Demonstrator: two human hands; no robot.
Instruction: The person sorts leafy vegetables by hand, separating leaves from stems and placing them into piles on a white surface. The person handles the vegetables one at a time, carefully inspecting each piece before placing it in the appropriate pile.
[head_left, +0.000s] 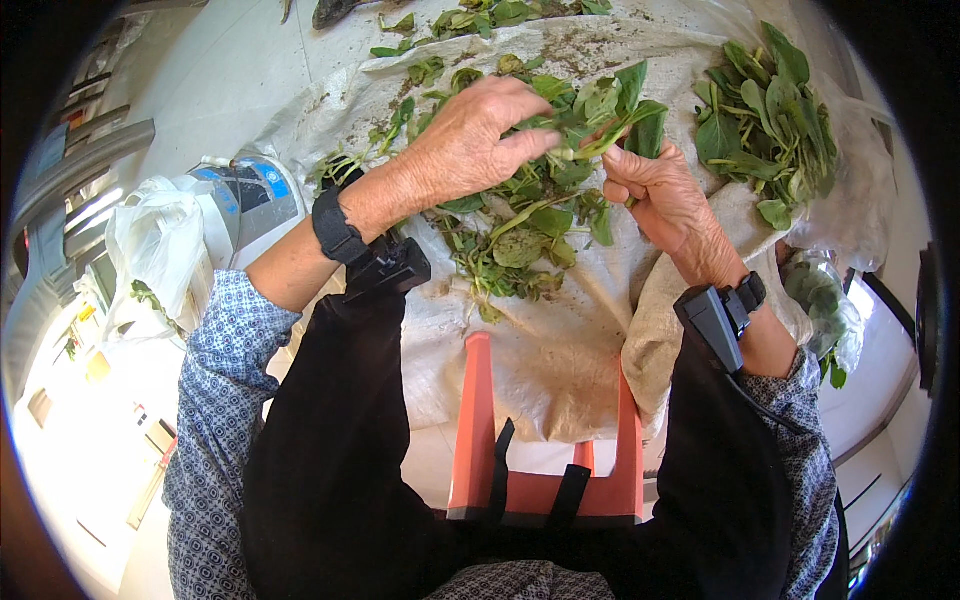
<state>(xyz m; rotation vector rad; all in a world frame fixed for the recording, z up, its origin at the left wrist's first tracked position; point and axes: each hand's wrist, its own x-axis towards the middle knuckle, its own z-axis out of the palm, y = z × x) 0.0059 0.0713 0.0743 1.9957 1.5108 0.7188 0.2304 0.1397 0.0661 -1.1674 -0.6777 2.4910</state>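
Note:
My right hand (660, 191) grips a small leafy green plant (634, 124) between thumb and fingers, its pale stem end pointing left. Just left of that stem end, my left hand (487, 135) hovers with thumb and fingers apart; part of it is blurred, and no item shows in it. Below both hands lies a loose heap of leafy greens and trimmings (521, 247) on a woven plastic sack (570, 315), with bits of soil around it. To the right, a separate pile of leafy greens (769, 135) rests with leaves and stems bunched together.
A red plastic stool (476, 420) stands between my knees. At left are a white plastic bag (157, 247) and a silver container with blue markings (259, 187). Clear bags with greens (817, 300) lie at right. More leaves (480, 19) lie at the top, near a dark shoe (334, 11).

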